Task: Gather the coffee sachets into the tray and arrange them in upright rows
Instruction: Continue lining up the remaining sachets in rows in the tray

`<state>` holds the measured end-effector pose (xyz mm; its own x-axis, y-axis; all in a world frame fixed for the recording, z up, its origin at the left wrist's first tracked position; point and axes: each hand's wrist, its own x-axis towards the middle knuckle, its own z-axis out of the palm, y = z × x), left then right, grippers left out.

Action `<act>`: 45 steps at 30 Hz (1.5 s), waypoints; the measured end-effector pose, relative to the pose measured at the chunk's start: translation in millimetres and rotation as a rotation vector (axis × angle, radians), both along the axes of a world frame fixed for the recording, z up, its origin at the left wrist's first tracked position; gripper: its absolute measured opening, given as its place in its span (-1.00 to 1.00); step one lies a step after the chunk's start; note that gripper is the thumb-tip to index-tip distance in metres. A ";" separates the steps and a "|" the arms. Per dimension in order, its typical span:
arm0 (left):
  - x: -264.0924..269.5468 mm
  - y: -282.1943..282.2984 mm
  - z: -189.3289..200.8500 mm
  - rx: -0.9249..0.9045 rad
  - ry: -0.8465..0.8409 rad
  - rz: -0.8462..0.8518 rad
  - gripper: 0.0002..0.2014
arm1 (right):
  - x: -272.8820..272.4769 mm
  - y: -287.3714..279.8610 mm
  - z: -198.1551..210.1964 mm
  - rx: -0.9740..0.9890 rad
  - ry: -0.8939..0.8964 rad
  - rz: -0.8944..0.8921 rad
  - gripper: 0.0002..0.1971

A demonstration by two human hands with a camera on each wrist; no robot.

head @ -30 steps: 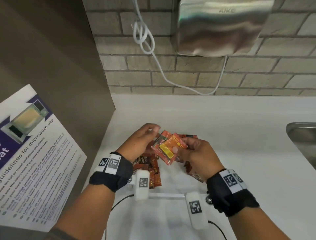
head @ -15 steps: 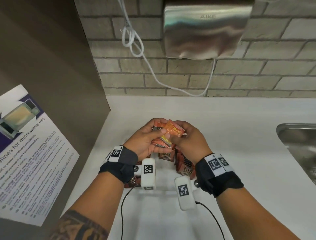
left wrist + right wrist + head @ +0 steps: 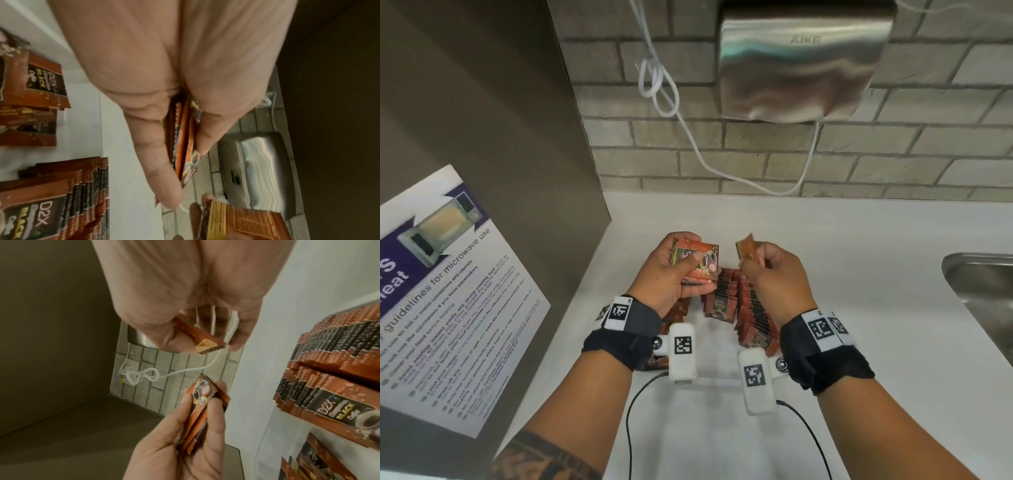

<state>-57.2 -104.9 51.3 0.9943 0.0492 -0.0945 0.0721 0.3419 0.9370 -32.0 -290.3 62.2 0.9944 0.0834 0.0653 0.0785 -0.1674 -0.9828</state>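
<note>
Both hands are raised above the white tabletop [image 3: 842, 260], palms turned toward each other with a gap between them. Left hand [image 3: 674, 274] grips a small stack of sachets [image 3: 698, 262] between thumb on the front face and curled fingers behind; in the left wrist view the stack [image 3: 183, 138] shows edge-on, squeezed between thumb and fingers. Right hand [image 3: 770, 270] pinches a single sachet [image 3: 747, 247] between thumb and forefinger, its upper end sticking up past the knuckles; the right wrist view shows this sachet [image 3: 197, 335] held at one end, tilted, with the other fingers loosely curled.

Below and between the hands, rows of sachets [image 3: 750, 308] stand upright, packed face to face, under the right wrist and toward the left one. More sachets [image 3: 678, 310] lie beneath the left wrist, partly hidden. The tray's walls cannot be made out.

Beyond the hands a brick wall carries a steel hand dryer [image 3: 801, 61] and a looped white cable [image 3: 657, 78]. A sink [image 3: 983, 291] sits to the right of the right hand, and a microwave poster [image 3: 448, 291] to the left of the left arm.
</note>
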 end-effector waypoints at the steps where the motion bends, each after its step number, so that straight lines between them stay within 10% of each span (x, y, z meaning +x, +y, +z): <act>1: -0.3 1.5 0.3 0.016 0.000 0.002 -0.73 | -3.2 3.7 1.6 0.015 -0.014 0.006 -0.63; 9: -6.0 26.2 3.2 0.077 -0.007 -0.055 -0.78 | -21.7 31.6 4.1 -0.152 -0.008 0.123 -0.55; 14: -10.2 33.6 6.6 -0.014 0.023 -0.122 -0.86 | -24.6 37.8 1.6 -0.290 -0.074 0.087 -0.90; 20: -12.4 31.4 9.8 0.093 0.054 -0.181 -0.75 | -19.0 30.3 0.2 -0.206 0.049 0.119 -0.50; 27: -8.0 24.8 17.5 0.224 0.095 -0.156 -0.70 | -3.1 7.3 14.4 -0.097 0.115 0.135 -0.87; 34: -7.5 17.7 21.9 0.352 0.095 -0.257 -0.74 | 6.2 7.6 23.4 -0.225 0.034 0.421 -0.39; 45: -6.1 24.2 23.3 0.070 0.160 -0.302 -0.71 | 11.6 5.1 16.3 -0.003 0.163 0.390 -0.61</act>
<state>-63.3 -80.8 74.6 0.9379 -0.2326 -0.2573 0.3080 0.2178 0.9261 -20.5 -285.2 78.5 0.8855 0.4557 -0.0909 -0.0195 -0.1590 -0.9871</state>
